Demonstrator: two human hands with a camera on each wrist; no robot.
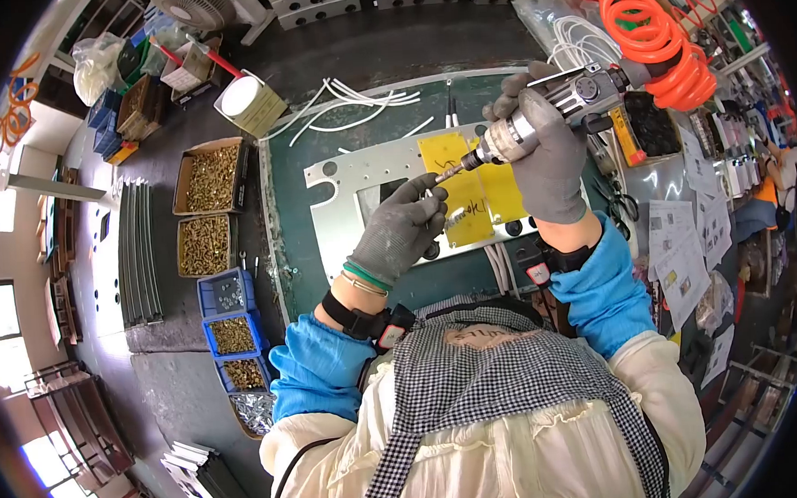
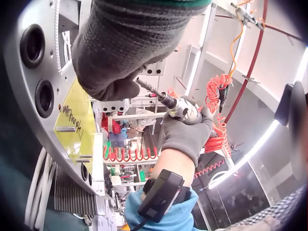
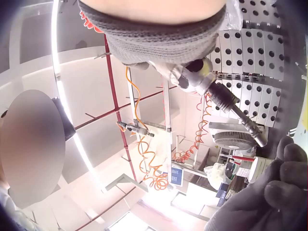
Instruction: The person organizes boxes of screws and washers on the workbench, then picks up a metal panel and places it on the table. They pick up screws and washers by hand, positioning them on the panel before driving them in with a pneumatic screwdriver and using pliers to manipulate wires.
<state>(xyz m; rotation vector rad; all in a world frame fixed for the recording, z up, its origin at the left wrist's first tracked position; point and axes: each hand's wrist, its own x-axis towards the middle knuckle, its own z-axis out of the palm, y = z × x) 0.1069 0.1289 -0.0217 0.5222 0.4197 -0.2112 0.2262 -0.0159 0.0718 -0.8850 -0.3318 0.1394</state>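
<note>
My right hand (image 1: 547, 155), in a grey knit glove, grips an air screwdriver (image 1: 512, 138) with a metal body. Its bit (image 1: 449, 172) points left and down toward my left hand (image 1: 397, 226). That gloved hand has its fingers curled, their tips right by the bit's end. A small pale sliver shows between the left fingertips; I cannot tell what it is. In the left wrist view, the bit (image 2: 150, 87) ends close to the left thumb. Beneath both hands lies a metal panel (image 1: 329, 218) with holes and a cutout, bearing yellow sheets (image 1: 465, 218) with black handwriting.
Boxes of brass-coloured fasteners (image 1: 212, 178) and blue bins (image 1: 221, 296) stand at the left. White tubes (image 1: 355, 98) lie behind the panel. An orange coiled hose (image 1: 649, 33) hangs at the right, near scissors (image 1: 628, 204) and paper sheets (image 1: 679, 261).
</note>
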